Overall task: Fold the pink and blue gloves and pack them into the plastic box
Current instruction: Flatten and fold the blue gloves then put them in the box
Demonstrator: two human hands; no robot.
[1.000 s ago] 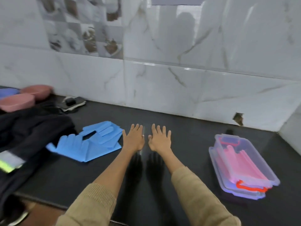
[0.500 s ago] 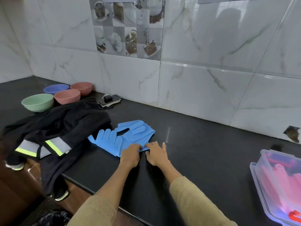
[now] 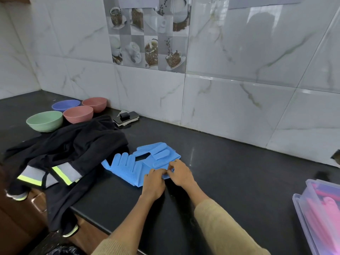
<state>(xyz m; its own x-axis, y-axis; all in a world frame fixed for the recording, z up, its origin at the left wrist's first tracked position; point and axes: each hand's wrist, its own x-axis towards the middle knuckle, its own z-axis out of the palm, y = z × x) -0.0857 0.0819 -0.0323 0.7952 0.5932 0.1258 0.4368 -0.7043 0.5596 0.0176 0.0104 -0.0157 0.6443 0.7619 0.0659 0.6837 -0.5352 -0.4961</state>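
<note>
Two blue bristled gloves point(image 3: 141, 162) lie overlapping on the black counter point(image 3: 230, 172), fingers pointing left and away. My left hand point(image 3: 153, 183) and my right hand point(image 3: 179, 173) meet at the gloves' near right edge, and their fingertips pinch the blue cuff there. The clear plastic box point(image 3: 301, 208) stands at the far right, cut off by the frame edge. Folded pink gloves point(image 3: 325, 212) lie inside it.
A black jacket with reflective stripes point(image 3: 68, 155) lies to the left of the gloves and hangs over the counter's front edge. Behind it stand several bowls point(image 3: 77, 113) and a phone point(image 3: 126, 117) against the tiled wall.
My view has swung left, pushing the box to the right edge. Both hands moved from flat on the bare counter to the blue gloves and took hold of the near cuff.
</note>
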